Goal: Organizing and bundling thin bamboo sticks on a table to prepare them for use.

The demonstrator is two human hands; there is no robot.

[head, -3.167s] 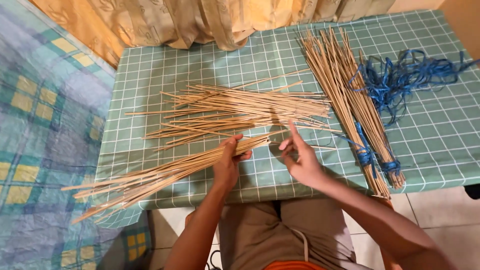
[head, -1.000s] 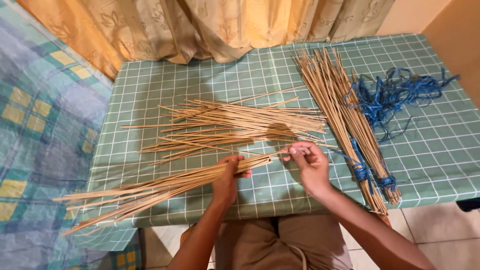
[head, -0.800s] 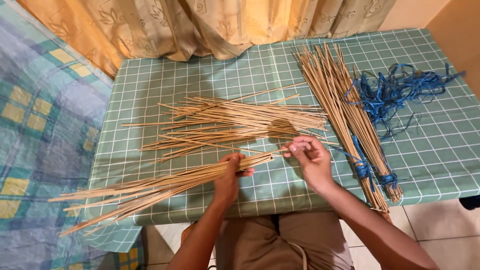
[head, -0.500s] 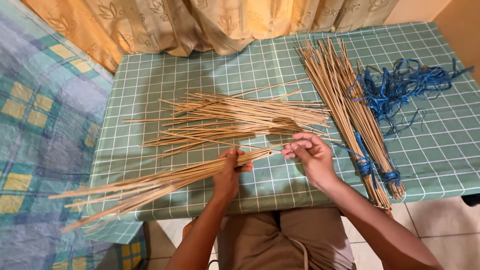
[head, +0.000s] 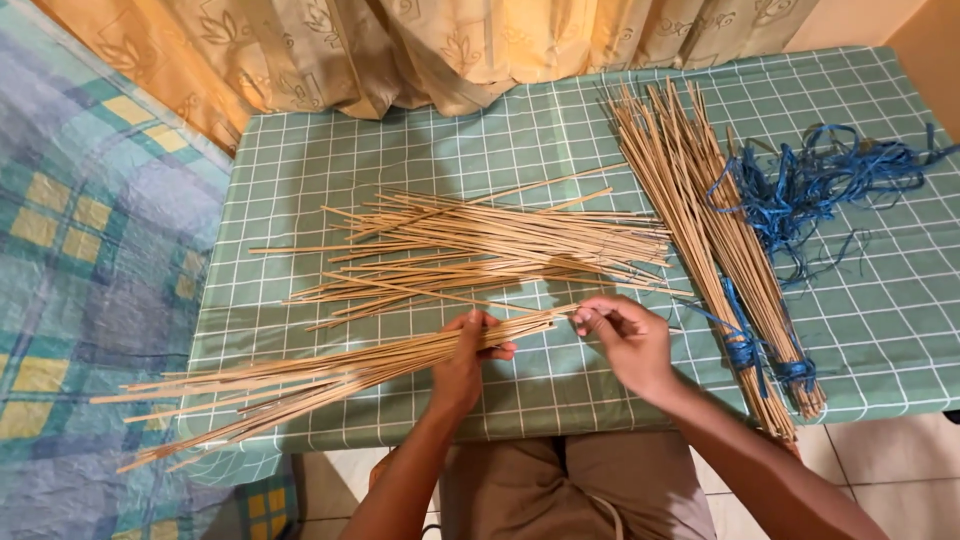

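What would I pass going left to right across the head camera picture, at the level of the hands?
Checked blanket → fanned stick bundle gripped by the left hand → right hand, fingertips at the bundle's end → tied stick bundles with blue bands → loose blue string, farther back on the green checked tablecloth.

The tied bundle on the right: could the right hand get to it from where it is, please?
Probably yes. The right hand pinches the end of the sticks that the left hand grips, and only bare tablecloth lies between it and the tied bundle. It would have to let go first.
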